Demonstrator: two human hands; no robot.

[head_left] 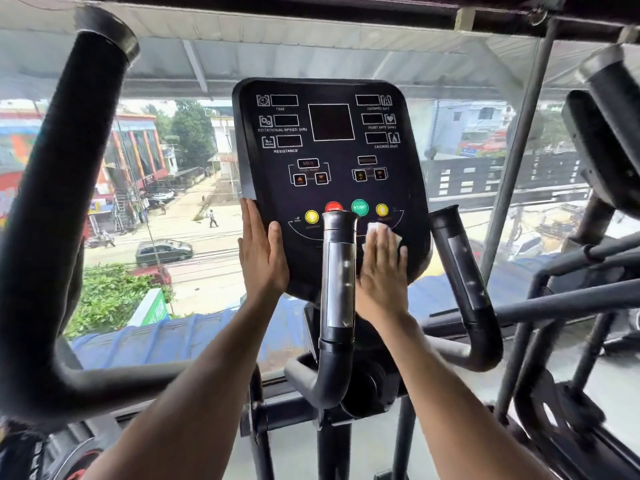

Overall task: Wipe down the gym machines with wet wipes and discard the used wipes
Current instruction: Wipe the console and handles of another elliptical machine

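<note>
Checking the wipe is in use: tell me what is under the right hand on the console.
A white wet wipe peeks out past the right hand, pressed flat against the console. Most of the wipe is covered.

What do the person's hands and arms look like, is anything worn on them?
Both arms are bare from the bottom edge of the picture up to the wrists; no sleeves show. The left hand and the right hand wear no gloves, and no rings, watch or bands are visible on them. The fingernails look short and unpainted.
</note>
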